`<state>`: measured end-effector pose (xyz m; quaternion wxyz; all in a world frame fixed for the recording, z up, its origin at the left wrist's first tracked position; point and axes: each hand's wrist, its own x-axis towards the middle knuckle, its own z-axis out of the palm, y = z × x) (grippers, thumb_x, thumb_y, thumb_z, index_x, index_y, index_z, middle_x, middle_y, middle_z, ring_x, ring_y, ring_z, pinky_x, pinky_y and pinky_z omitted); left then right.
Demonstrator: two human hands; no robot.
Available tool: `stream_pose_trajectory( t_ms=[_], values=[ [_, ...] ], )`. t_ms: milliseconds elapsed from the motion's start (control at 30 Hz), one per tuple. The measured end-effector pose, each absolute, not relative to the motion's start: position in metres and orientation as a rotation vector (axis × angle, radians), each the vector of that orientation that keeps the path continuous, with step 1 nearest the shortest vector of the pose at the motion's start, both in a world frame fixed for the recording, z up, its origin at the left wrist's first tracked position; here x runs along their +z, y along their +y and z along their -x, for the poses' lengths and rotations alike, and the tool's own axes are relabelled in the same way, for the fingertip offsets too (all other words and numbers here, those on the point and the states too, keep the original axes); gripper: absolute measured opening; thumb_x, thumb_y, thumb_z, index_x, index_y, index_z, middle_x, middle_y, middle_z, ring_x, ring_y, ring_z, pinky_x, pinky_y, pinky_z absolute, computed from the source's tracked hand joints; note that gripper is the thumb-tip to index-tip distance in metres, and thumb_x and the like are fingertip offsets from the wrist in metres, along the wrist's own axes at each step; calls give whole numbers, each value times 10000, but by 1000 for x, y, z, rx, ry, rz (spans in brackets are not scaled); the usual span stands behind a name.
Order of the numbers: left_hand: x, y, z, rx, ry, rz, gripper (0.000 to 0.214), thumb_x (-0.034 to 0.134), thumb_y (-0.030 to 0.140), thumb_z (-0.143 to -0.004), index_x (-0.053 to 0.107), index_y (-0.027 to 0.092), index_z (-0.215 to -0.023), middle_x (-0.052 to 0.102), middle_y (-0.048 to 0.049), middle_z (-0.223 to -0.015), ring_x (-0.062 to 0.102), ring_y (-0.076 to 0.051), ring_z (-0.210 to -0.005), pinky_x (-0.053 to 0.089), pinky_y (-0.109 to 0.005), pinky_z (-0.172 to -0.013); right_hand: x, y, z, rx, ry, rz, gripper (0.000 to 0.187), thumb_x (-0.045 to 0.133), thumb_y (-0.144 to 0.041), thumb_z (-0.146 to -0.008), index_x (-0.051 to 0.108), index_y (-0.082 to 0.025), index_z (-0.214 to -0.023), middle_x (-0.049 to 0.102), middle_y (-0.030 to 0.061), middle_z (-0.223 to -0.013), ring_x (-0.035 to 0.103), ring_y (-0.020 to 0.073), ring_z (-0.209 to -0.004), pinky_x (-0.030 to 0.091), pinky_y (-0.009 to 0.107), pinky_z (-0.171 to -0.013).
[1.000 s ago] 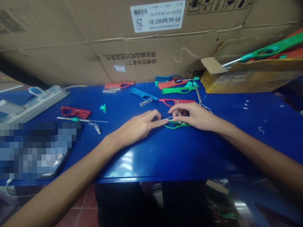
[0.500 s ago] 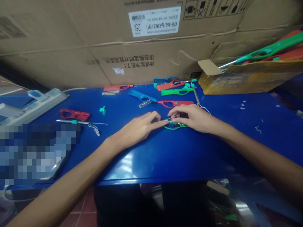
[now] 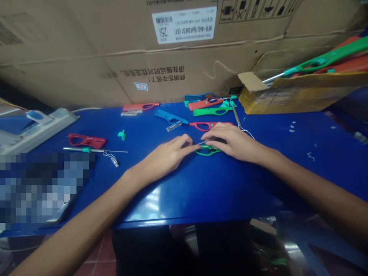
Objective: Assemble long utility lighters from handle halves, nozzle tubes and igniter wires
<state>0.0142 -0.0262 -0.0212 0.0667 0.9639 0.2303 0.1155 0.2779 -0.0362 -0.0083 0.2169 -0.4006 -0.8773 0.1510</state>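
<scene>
On the blue table my two hands meet over a green plastic lighter shell. My left hand lies low with its fingers pinched on the end of a thin metal tube that runs across the shell. My right hand covers the shell's right part, fingers curled and pressing on it and the tube. Most of the shell is hidden under my right hand.
More lighter shells lie behind: red, blue, green, red. At the left lie a red shell and a metal tube with wire. Cardboard boxes wall the back; an open carton stands at the right.
Both hands stay on the green shell and tube; the fingers shifted slightly. The view drifted a little, moving everything left in the picture.
</scene>
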Motion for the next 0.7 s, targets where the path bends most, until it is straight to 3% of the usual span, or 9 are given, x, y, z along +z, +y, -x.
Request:
stream_pose_trajectory(
  t_ms=[167,300,533,700],
  values=[
    [-18,-28,-14,366,687,-2893,418,376,124,-1054,521,219,-1435,574,-106,-1269,617,-193,-1104,581,-369,-924,-1,-41,-282,197,-2485,1081,234,523,-299,-1022,716,-210,-1121,747,86,-1085,627,243,-1022,450,409,-916],
    [-15,-31,-16,355,676,-2898,398,371,160,-1066,528,213,-1428,581,-104,-1240,625,-187,-1068,593,-352,-892,4,-43,-282,46,-2612,994,233,527,-281,-1014,746,-203,-1029,765,91,-1028,627,262,-1003,428,428,-909],
    [-14,-35,-19,318,688,-2913,395,378,184,-1073,511,218,-1444,569,-94,-1226,616,-187,-1047,591,-340,-866,7,-47,-275,-283,-2794,927,288,472,-153,-1008,757,-191,-1024,774,89,-1069,599,279,-1020,408,438,-873],
    [-13,-35,-19,321,683,-2927,400,376,177,-1071,512,213,-1445,576,-96,-1208,623,-187,-1020,593,-337,-830,4,-47,-273,-343,-2836,913,270,492,-128,-988,756,-184,-1005,772,88,-1053,590,278,-989,395,439,-854]
  ],
)
